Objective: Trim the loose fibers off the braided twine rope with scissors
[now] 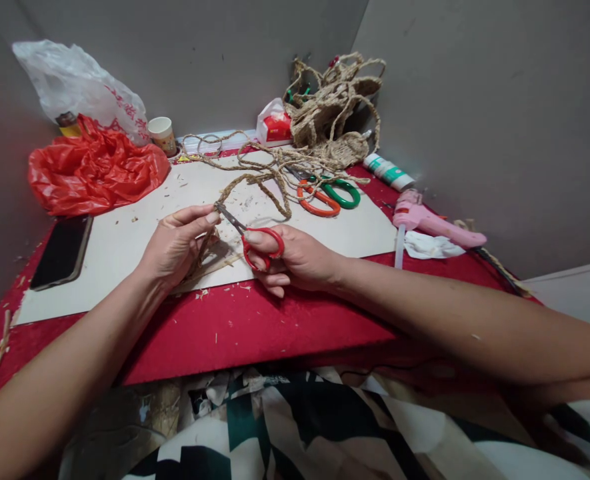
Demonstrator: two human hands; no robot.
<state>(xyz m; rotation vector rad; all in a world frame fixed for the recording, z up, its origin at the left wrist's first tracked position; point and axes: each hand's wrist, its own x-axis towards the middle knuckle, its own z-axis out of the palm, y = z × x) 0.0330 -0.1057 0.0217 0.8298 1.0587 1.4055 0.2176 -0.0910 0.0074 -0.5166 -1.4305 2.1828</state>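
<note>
My left hand (177,241) pinches a braided straw cord (245,179) over the white board (119,263). From the pinch the cord loops up and to the right, and more strands hang below the fingers. My right hand (295,257) is closed round the handles of small red-handled scissors (263,248), with fingers through the loops. Their blades point up and left, and the tips are at the cord beside my left thumb. Whether the blades touch the cord is too small to tell.
Orange scissors (319,200) and green scissors (347,193) lie behind, beside a straw cord heap (332,113). At left are a red bag (97,170), a phone (62,253) and a paper cup (162,135). A pink glue gun (432,223) lies at right.
</note>
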